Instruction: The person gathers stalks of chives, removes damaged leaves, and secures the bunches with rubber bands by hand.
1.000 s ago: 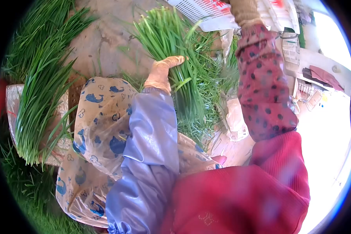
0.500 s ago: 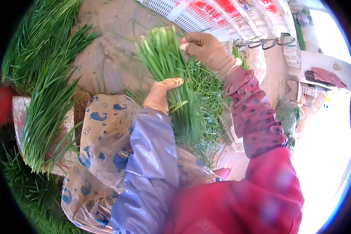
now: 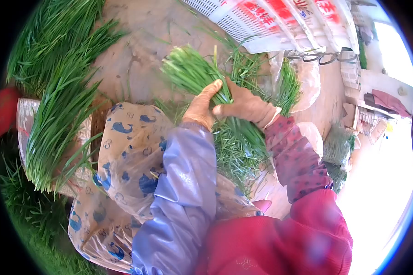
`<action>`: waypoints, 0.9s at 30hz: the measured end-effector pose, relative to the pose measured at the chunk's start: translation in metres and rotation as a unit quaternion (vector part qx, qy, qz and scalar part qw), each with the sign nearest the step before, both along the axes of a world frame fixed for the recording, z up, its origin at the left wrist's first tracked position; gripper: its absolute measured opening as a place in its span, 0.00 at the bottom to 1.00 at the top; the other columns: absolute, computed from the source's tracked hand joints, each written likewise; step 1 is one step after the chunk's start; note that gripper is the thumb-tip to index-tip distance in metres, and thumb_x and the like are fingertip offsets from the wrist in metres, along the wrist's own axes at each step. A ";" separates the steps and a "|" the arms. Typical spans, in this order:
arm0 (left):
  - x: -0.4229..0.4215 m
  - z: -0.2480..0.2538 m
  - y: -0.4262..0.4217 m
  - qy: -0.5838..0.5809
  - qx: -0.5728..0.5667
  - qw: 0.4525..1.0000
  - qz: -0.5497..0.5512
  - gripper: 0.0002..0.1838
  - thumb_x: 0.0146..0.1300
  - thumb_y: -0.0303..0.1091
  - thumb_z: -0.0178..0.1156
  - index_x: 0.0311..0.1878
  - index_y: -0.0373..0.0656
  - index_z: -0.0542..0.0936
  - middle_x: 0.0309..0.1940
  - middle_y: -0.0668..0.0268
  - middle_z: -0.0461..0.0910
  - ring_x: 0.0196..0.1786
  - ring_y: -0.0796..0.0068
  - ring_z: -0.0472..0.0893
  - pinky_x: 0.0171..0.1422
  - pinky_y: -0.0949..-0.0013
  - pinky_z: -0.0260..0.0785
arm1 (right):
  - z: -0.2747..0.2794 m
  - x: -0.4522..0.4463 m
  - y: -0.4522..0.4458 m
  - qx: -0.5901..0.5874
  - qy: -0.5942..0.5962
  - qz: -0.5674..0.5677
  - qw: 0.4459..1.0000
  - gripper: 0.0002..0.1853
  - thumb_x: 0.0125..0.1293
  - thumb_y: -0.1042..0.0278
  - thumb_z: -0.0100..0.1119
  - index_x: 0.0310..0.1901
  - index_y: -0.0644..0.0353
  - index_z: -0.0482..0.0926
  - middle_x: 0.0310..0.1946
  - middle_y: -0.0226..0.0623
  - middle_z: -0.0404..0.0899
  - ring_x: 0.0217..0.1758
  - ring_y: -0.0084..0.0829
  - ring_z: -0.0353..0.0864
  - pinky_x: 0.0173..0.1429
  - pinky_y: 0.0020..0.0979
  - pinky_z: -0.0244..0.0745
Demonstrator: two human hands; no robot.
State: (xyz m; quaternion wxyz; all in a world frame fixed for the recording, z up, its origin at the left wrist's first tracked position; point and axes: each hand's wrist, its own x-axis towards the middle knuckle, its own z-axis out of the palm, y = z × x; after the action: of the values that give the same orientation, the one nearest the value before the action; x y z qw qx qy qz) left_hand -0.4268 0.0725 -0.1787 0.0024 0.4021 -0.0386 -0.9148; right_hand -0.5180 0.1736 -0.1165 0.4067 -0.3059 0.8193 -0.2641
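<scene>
A bunch of garlic chives (image 3: 190, 68) lies slanted across both gloved hands, its cut ends toward the upper left and its leaves trailing to the lower right. My left hand (image 3: 203, 104) is closed around its middle, the thumb laid over the stems. Right beside it my right hand (image 3: 247, 106) is wrapped around the same bunch, with some fingers hidden behind the leaves. Under the hands a heap of loose chive leaves (image 3: 236, 156) covers the floor. Another pile of chives (image 3: 55, 133) rests on a patterned box to the left.
More chives (image 3: 55, 41) lie at the upper left. A white plastic crate (image 3: 280, 27) with red lettering stands at the top right. A small standing bundle of chives (image 3: 286, 87) is by a clear plastic bag (image 3: 308, 85). A whale-print plastic apron (image 3: 128, 146) covers my lap.
My right hand has come down from the bunch's cut ends to its middle, next to my left hand. The bunch has tilted from nearly upright to leaning left.
</scene>
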 end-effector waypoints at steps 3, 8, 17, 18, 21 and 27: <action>0.003 -0.005 -0.004 0.021 0.013 0.990 -0.141 0.12 0.65 0.40 0.63 0.49 0.47 0.82 0.43 0.71 0.82 0.38 0.77 0.80 0.31 0.77 0.72 | 0.013 0.014 -0.009 0.206 0.023 0.003 0.978 0.46 0.48 0.48 0.72 0.65 0.64 0.62 0.50 0.51 0.78 0.53 0.47 0.79 0.60 0.39 0.71; -0.002 -0.005 -0.003 0.081 -0.137 0.908 -0.387 0.31 0.60 0.63 0.61 0.59 0.52 0.78 0.60 0.73 0.75 0.63 0.73 0.67 0.64 0.51 0.57 | 0.008 0.005 0.016 0.212 -0.091 -0.021 0.973 0.37 0.48 0.51 0.71 0.54 0.69 0.72 0.43 0.49 0.81 0.46 0.38 0.81 0.52 0.34 0.74; -0.003 -0.070 0.038 -0.046 0.081 0.964 -0.250 0.52 0.52 0.75 0.57 0.73 0.49 0.59 0.72 0.61 0.58 0.74 0.59 0.54 0.74 0.40 0.42 | -0.025 -0.037 -0.007 0.282 -0.249 0.150 0.914 0.25 0.62 0.49 0.59 0.45 0.68 0.78 0.34 0.39 0.82 0.34 0.27 0.80 0.39 0.30 0.72; -0.002 -0.079 0.039 -0.068 0.101 0.971 -0.204 0.50 0.53 0.74 0.57 0.71 0.49 0.61 0.70 0.61 0.60 0.72 0.59 0.56 0.72 0.42 0.44 | -0.043 -0.031 -0.017 0.360 -0.326 -0.019 0.874 0.22 0.65 0.51 0.56 0.46 0.64 0.79 0.35 0.39 0.83 0.36 0.31 0.82 0.43 0.32 0.73; 0.001 -0.092 0.038 -0.112 0.123 0.980 -0.112 0.43 0.57 0.70 0.55 0.68 0.49 0.65 0.64 0.63 0.67 0.66 0.60 0.62 0.69 0.47 0.51 | -0.073 -0.036 -0.026 0.218 -0.123 0.379 0.891 0.24 0.61 0.49 0.57 0.45 0.65 0.80 0.36 0.42 0.84 0.39 0.37 0.83 0.44 0.34 0.73; -0.002 -0.096 0.038 -0.147 0.119 0.981 -0.052 0.31 0.66 0.64 0.50 0.60 0.49 0.74 0.53 0.67 0.79 0.54 0.62 0.74 0.61 0.57 0.66 | -0.093 -0.010 -0.046 0.431 -0.101 0.215 0.871 0.26 0.56 0.50 0.57 0.45 0.67 0.81 0.40 0.49 0.82 0.45 0.44 0.83 0.46 0.37 0.75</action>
State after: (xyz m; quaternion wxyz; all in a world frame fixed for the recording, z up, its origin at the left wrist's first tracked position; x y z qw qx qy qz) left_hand -0.4285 0.1105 -0.2748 -0.0986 0.5266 0.0500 -0.8429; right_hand -0.5280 0.1275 -0.2097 0.6255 -0.2404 0.7202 0.1798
